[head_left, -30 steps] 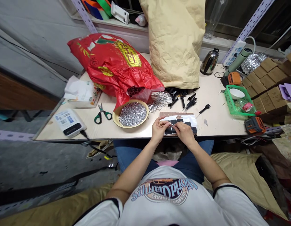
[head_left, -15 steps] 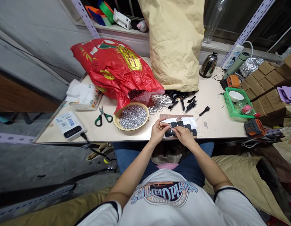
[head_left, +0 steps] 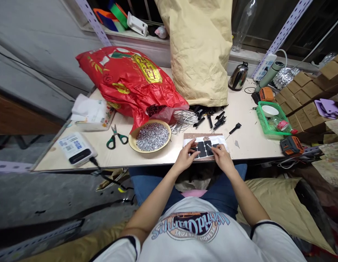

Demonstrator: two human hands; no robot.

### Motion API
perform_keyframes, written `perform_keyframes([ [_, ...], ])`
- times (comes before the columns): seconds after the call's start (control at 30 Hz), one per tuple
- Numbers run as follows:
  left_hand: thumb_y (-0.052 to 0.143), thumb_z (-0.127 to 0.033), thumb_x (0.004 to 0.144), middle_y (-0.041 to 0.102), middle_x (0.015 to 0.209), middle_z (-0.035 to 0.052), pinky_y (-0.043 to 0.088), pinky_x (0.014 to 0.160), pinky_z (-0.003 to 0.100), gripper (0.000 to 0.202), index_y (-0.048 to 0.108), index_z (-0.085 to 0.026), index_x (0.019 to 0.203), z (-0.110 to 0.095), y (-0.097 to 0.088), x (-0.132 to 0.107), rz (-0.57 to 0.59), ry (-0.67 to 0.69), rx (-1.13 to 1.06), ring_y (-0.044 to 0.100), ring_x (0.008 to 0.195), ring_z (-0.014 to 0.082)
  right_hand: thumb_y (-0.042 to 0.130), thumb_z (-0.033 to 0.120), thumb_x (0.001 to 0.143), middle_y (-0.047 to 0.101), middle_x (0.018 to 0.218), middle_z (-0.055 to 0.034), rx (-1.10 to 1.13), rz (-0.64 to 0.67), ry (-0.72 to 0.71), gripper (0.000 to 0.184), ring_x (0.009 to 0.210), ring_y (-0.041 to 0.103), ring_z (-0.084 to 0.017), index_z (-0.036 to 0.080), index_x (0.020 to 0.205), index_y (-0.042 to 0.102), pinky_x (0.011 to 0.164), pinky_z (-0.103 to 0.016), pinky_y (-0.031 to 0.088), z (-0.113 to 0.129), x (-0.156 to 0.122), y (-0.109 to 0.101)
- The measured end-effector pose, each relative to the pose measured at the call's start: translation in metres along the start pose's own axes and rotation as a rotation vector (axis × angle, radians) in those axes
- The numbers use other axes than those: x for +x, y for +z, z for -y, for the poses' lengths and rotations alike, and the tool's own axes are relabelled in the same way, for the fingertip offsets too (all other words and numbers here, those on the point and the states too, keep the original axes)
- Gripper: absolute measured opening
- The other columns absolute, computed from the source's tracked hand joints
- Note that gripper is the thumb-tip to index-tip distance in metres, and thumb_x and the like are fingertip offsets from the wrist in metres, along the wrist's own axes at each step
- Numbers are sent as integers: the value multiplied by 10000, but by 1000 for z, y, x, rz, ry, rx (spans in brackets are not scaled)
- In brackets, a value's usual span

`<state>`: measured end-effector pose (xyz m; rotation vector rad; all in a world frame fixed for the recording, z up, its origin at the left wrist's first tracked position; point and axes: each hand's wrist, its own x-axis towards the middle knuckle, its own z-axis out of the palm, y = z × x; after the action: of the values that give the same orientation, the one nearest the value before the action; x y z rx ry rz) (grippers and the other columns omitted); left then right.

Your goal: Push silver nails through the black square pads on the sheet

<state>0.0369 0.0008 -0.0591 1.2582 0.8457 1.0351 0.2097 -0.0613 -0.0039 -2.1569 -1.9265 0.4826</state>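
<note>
Over a white sheet of black rounded-square stickers (head_left: 202, 148) is my left hand (head_left: 184, 155), its thumb and fingers apart with nothing visible between them. My right hand (head_left: 223, 157) pinches a small thin silvery piece (head_left: 209, 146) above the same sheet; its exact kind is too small to tell. Under the sheet lies a brown board (head_left: 193, 136). Just beyond my hands are a pile of thin metal rods (head_left: 184, 119) and several black-handled parts (head_left: 219, 121). A single black-handled part (head_left: 235, 128) with a thin metal shaft lies to the right.
Left of my hands stands a bowl of small silvery pieces (head_left: 153, 137), beside green-handled scissors (head_left: 117, 138). A red bag (head_left: 133, 78) and a tan sack (head_left: 200, 54) rise at the back. A green basket (head_left: 263, 122) and a battery pack (head_left: 291, 146) are on the right.
My hands, together over the sheet before, have drawn apart. The left fingers have spread, while the right has moved slightly right with the silvery piece. The view has shifted a little.
</note>
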Motion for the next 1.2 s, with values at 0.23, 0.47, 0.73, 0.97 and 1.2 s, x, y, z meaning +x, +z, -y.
perform_keyframes([
  [0.23, 651, -355, 708, 655, 847, 60, 496, 676, 255, 334, 617, -156, 973, -9, -16, 5, -264, 17, 63, 621, 787, 147, 347, 216, 960, 487, 1082, -80, -243, 230, -48, 328, 740, 574, -124, 217, 1173, 597, 633, -228, 416, 25, -5, 4],
  [0.47, 651, -394, 696, 659, 820, 54, 501, 715, 280, 334, 635, -156, 930, -13, -22, 1, -323, 0, 65, 623, 737, 141, 357, 232, 962, 475, 1074, -76, -221, 282, -109, 309, 712, 557, -109, 212, 1129, 616, 629, -228, 400, 33, -4, -2],
  [0.73, 634, -413, 711, 669, 811, 61, 506, 743, 302, 327, 646, -155, 912, -15, -25, -1, -336, 32, 104, 637, 733, 157, 387, 226, 955, 478, 1052, -78, -163, 250, -111, 302, 678, 541, -98, 196, 1137, 626, 644, -230, 415, 25, 1, 5],
  [0.97, 618, -416, 712, 661, 795, 59, 514, 732, 302, 328, 639, -153, 906, -17, -26, -1, -346, 45, 126, 637, 721, 158, 448, 212, 932, 514, 975, -65, -110, 280, -243, 250, 697, 551, -100, 184, 1029, 676, 651, -219, 421, 30, -10, 11],
  [1.2, 545, -360, 748, 643, 897, 105, 490, 808, 383, 289, 621, -144, 925, -33, -65, 7, -535, 83, 465, 612, 832, 210, 520, 260, 903, 592, 1041, -101, -139, 199, -590, 263, 890, 574, -161, 170, 1131, 616, 772, -281, 451, 36, -31, 42],
])
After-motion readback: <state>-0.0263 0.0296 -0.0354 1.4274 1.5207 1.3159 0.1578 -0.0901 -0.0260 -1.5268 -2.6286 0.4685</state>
